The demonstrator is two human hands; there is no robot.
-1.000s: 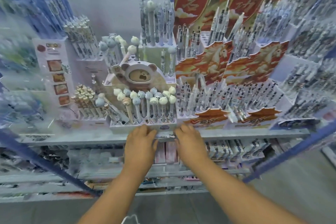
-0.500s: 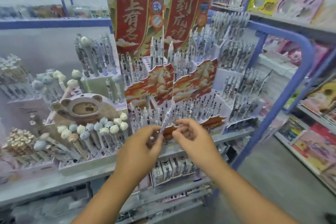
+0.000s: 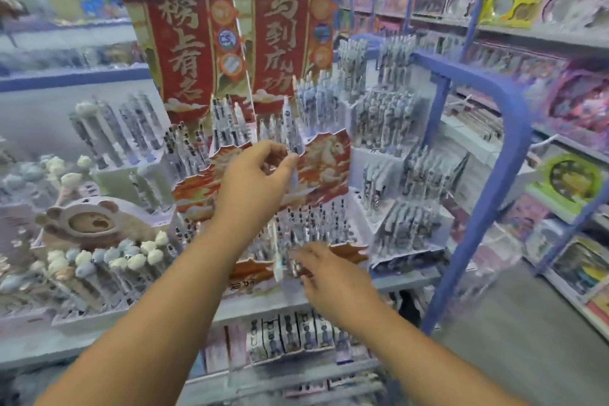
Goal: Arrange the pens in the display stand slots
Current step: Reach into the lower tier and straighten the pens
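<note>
A red tiered display stand [image 3: 329,155] with a horse picture holds rows of white patterned pens in its slots. My left hand [image 3: 253,178] is raised in front of the middle tier, pinching one white pen [image 3: 287,123] upright between thumb and fingers. That pen's tip points down toward the tier's slots. Lower down, my right hand [image 3: 333,277] reaches to the front row of pens [image 3: 313,227] with its fingers spread and blurred. Nothing is clearly held in it.
Two tall red banners [image 3: 184,43] rise behind the stand. A bear-faced stand [image 3: 89,224] with fluffy-topped pens [image 3: 125,257] sits to the left. Grey pen racks [image 3: 402,175] and a blue shelf frame [image 3: 478,86] are on the right. Boxed pens [image 3: 290,336] fill the shelf below.
The view swung right and nearer to the red stand. My left hand lifted the pen up to the middle tier. My right hand let go of it and dropped to the front row.
</note>
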